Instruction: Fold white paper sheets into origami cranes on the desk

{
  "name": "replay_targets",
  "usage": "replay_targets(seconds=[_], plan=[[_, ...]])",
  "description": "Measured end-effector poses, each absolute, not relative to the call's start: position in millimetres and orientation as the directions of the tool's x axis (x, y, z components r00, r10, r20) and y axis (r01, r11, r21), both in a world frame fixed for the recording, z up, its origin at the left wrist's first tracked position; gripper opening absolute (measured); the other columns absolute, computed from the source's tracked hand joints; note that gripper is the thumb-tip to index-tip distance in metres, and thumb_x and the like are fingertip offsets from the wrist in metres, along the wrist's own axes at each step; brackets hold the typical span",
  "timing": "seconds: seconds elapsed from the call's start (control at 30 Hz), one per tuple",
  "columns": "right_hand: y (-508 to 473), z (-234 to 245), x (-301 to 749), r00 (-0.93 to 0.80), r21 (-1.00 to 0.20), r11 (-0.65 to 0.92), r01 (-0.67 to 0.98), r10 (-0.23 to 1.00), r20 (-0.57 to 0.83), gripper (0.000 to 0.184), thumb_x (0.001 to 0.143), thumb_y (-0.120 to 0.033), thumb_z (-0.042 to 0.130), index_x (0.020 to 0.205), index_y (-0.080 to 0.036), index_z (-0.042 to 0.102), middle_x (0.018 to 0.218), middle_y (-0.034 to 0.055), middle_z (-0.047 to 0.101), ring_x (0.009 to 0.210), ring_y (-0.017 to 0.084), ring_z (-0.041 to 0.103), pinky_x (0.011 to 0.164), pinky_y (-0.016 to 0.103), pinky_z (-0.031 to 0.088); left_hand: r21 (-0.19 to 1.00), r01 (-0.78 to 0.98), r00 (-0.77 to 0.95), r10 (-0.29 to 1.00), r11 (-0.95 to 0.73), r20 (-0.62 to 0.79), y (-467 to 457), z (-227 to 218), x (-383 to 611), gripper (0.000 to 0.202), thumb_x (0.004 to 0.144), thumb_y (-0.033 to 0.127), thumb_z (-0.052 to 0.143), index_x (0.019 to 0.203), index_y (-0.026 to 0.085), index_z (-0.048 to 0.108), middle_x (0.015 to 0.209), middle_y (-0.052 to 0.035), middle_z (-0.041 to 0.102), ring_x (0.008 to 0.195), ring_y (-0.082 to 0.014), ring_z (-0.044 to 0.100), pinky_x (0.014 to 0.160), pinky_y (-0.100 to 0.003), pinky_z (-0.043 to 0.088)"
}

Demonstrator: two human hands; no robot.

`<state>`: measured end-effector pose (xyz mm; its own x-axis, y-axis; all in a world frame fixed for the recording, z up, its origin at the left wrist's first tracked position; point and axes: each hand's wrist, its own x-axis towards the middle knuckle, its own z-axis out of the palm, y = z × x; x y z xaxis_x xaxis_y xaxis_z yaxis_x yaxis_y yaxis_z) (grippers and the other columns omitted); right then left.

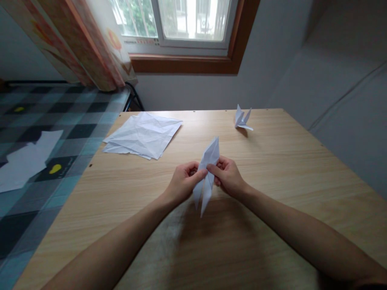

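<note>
A long, narrow piece of folded white paper (208, 161) is held upright above the middle of the wooden table (272, 193). My left hand (183, 183) pinches its left side with thumb and fingers closed. On its right side my right hand (227, 174) pinches it the same way. Two pointed flaps hang below the hands, and one pointed tip rises above them. The thumbs nearly meet at the paper's middle.
A loose stack of creased white sheets (142, 135) lies at the table's far left. A finished folded paper crane (242, 120) stands at the far right. Left of the table is a bed with a checked cover (45, 133) and more white sheets (24, 161). A window and curtain are behind.
</note>
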<state>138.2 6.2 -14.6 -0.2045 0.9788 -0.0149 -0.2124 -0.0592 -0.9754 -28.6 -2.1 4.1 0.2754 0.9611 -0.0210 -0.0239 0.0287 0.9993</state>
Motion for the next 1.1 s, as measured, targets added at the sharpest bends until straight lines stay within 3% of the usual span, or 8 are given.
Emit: replay_targets(seconds=[0.1,0.33,0.53,0.63,0.73,0.9,1.0,1.1], plan=[[5,-14,137,-0.219,-0.977,-0.068,-0.204,0.975,-0.022,0.039,0.073,-0.050,0.078,0.067,-0.020,0.052,0.042,-0.0088,0.049,0.032,0.006,0.040,0.033,0.017,0.028,0.999,-0.012,0.250,0.968,0.032,-0.028,-1,3,-28,0.037,0.073,0.049,0.075,0.066,0.015,0.065,0.060,0.0013,0.059,0.053,-0.0096,0.048,0.048,-0.020,0.035],[3,-8,132,-0.263,-0.964,-0.079,-0.255,0.965,-0.009,0.040,0.064,-0.043,0.086,0.084,-0.020,0.060,0.065,-0.0040,0.066,0.050,0.009,0.059,0.047,0.020,0.049,0.984,-0.133,0.186,0.978,0.119,-0.093,3,-1,-30,0.038,0.069,0.050,0.077,0.067,0.015,0.063,0.059,-0.0006,0.064,0.051,-0.0132,0.055,0.050,-0.025,0.042],[4,-11,134,-0.235,-0.970,-0.079,-0.230,0.972,-0.023,0.039,0.066,-0.045,0.084,0.075,-0.020,0.055,0.054,-0.0069,0.058,0.041,0.008,0.052,0.040,0.019,0.042,0.993,-0.114,0.163,0.987,0.031,-0.012,2,2,-26,0.030,0.071,0.041,0.077,0.076,0.014,0.065,0.069,-0.0011,0.068,0.060,-0.0128,0.060,0.057,-0.024,0.046],[5,-14,134,-0.229,-0.968,-0.077,-0.239,0.973,-0.021,0.039,0.066,-0.041,0.084,0.082,-0.021,0.055,0.056,-0.0087,0.057,0.041,0.007,0.049,0.039,0.018,0.039,0.982,-0.186,0.087,0.995,-0.038,0.054,2,0,-24,0.036,0.067,0.030,0.079,0.093,0.018,0.058,0.075,0.0020,0.066,0.062,-0.0104,0.061,0.059,-0.022,0.047],[4,-16,133,-0.191,-0.967,-0.054,-0.249,0.982,-0.005,0.044,0.066,-0.037,0.084,0.090,-0.024,0.050,0.057,-0.0111,0.056,0.043,0.007,0.049,0.041,0.018,0.039,0.977,-0.206,0.021,0.998,-0.059,0.064,2,-3,-23,0.041,0.064,0.025,0.080,0.093,0.021,0.051,0.070,0.0073,0.059,0.053,-0.0059,0.054,0.052,-0.017,0.041],[2,-16,131,-0.104,-0.978,0.031,-0.205,0.993,0.054,0.040,0.068,-0.038,0.083,0.085,-0.023,0.050,0.063,-0.0077,0.057,0.054,0.009,0.053,0.050,0.021,0.042,0.995,-0.099,0.091,0.995,-0.021,0.030,2,-7,-26,0.029,0.070,0.033,0.077,0.081,0.018,0.056,0.059,0.0060,0.055,0.053,-0.0092,0.053,0.050,-0.020,0.037],[0,-14,131,-0.065,-0.984,0.111,-0.137,0.991,0.120,0.032,0.070,-0.037,0.081,0.082,-0.022,0.055,0.068,-0.0043,0.059,0.059,0.010,0.054,0.055,0.023,0.043,0.996,0.022,0.118,0.990,-0.086,0.083,2,-9,-28,0.024,0.074,0.036,0.074,0.077,0.016,0.061,0.066,0.0013,0.060,0.061,-0.0121,0.055,0.056,-0.023,0.041],[-3,-12,132,-0.068,-0.989,0.129,-0.074,0.989,0.134,0.024,0.076,-0.036,0.076,0.085,-0.022,0.058,0.066,-0.0044,0.057,0.054,0.010,0.049,0.050,0.023,0.040,0.983,0.125,0.143,0.983,-0.137,0.119,2,-11,-30,0.024,0.078,0.039,0.071,0.078,0.016,0.065,0.071,-0.0006,0.062,0.066,-0.0140,0.055,0.060,-0.025,0.042]])
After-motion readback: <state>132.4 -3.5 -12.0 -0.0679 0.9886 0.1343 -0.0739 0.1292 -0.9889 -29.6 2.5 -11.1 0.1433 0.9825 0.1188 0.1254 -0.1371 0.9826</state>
